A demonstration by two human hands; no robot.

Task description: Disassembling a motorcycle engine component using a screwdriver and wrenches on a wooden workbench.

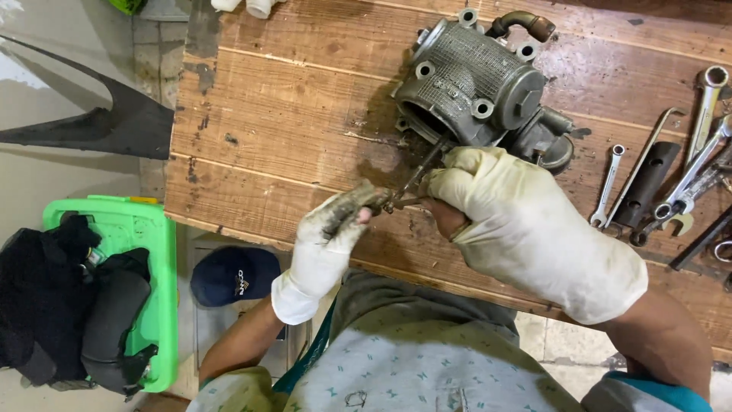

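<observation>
Both gloved hands pinch a thin metal rod [415, 177]: the left hand [329, 233] closes on its near end, the right hand [526, 221] just beside. Beyond the right hand's knuckles sits a grey engine cylinder [465, 80]; spanners [698, 164] lie to its right.

Both gloved hands meet, left hand [329, 229] pinching, right hand [526, 229] curled.

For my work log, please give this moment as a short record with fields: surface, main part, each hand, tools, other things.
surface: worn wooden bench
main part: grey metal engine part, lying on the bench
left hand: dirty white glove, pinching a small metal piece
right hand: cream glove, at the same piece, beside the engine part
thin rod: runs from the hands to the engine part
tools: spanners at the bench's right end
other things: green crate and dark cap below
</observation>
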